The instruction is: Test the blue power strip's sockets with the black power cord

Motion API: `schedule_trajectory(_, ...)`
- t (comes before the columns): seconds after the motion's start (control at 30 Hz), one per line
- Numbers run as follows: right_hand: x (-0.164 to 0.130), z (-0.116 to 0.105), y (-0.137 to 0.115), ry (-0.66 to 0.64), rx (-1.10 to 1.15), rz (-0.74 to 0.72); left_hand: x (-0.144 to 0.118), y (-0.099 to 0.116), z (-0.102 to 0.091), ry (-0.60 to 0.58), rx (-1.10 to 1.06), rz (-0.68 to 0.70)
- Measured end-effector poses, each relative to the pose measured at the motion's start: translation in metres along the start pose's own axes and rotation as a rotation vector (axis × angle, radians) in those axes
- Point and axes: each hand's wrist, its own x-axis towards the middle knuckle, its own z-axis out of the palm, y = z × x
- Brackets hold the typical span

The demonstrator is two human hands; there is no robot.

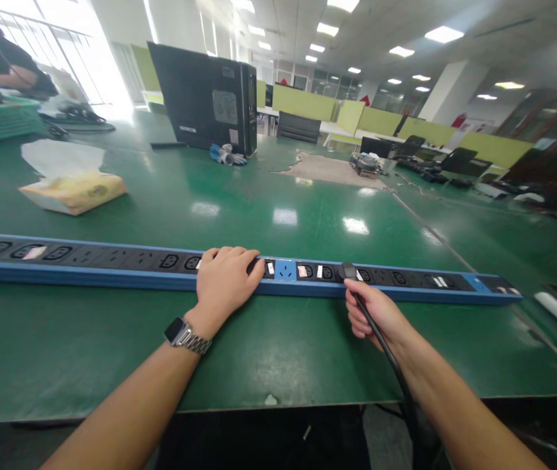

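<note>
The long power strip lies across the middle of the frame on the green worktop; the left hand presses flat on it, fingers released, steadying it, while the right hand grasps a black plug at a socket

A green-topped bench spans the foreground of an open-plan office lit by recessed ceiling light panels. Bright windows line the far left wall, and a white column stands at the right. Yellow-green partition screens and black office chairs fill the area beyond the bench's far edge.
</note>
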Motion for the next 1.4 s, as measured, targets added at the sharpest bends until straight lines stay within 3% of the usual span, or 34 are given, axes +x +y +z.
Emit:
schedule_trajectory(0.2,0.004,-0.017,-0.006,-0.119,0.186,0.022,-0.001,-0.001,-0.002,0.002,-0.004,0.01)
schedule_trajectory(0.37,-0.001,-0.038,0.0,-0.083,0.227,0.025,-0.001,-0.001,-0.002,-0.002,-0.009,-0.001)
schedule_trajectory(0.47,-0.005,-0.033,0.002,-0.062,0.175,0.039,0.0,-0.001,-0.001,0.002,-0.014,-0.006)
schedule_trajectory(0.73,0.0,-0.028,-0.021,-0.014,0.088,0.03,-0.001,-0.002,-0.001,-0.001,-0.009,-0.004)
schedule_trajectory(1.03,0.001,-0.018,-0.023,0.067,0.033,0.065,-0.001,-0.002,0.0,-0.007,-0.014,0.001)
schedule_trajectory(1.3,0.008,-0.029,-0.027,-0.076,0.126,0.08,0.0,-0.001,0.0,0.0,-0.001,0.006)
schedule_trajectory(1.4,0.009,-0.029,-0.03,-0.066,0.149,0.107,0.0,-0.002,0.0,0.001,-0.004,0.013)
